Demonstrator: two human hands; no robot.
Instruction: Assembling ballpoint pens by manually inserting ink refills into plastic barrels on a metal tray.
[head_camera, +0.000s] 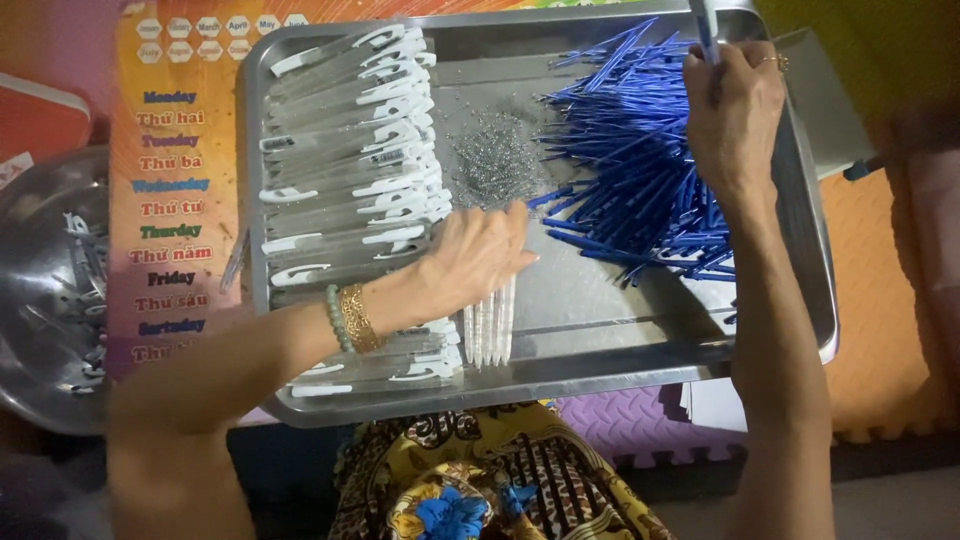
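**Hidden, Cropped, Too Small**

The left hand (478, 255) covers the tops of the clear pen barrels (489, 328) it grips. At one o'clock, the right hand (733, 110) hides most of a blue refill (704, 25), cut by the top edge. The springs (495, 160) are too tiny to separate. At nine o'clock, the steel bowl (40, 220) is cropped.

- One metal tray (800, 220).
- One metal bowl (40, 300) at the left.
- Four clear barrels (488, 330) under the left hand (475, 255).
- Blue refills (640, 170): too many to count.
- Two hands: right hand (735, 110) included.
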